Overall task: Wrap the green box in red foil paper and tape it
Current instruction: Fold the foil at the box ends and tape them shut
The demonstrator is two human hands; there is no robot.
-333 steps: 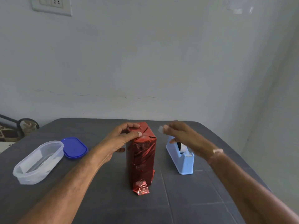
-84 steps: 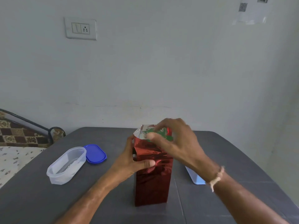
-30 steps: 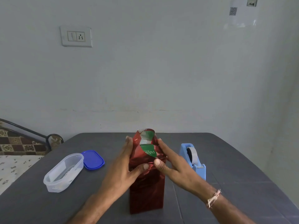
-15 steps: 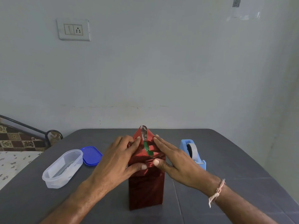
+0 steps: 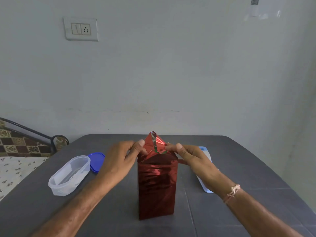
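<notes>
Red foil paper (image 5: 156, 185) covered sides of tall green box (image 5: 155, 149), upright mid dark grey table (image 5: 239, 168). My left hand (image 5: 119, 161) and right hand (image 5: 195, 159) pinched top flaps into peak, fingers curled on foil; green sliver showed. Left to do, I judged: flatten top, tape from light-blue plastic tape dispenser (image 5: 204, 187) at right.

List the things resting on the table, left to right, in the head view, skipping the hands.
Clear tub → blue lid → red wrapped box → tape dispenser
</notes>
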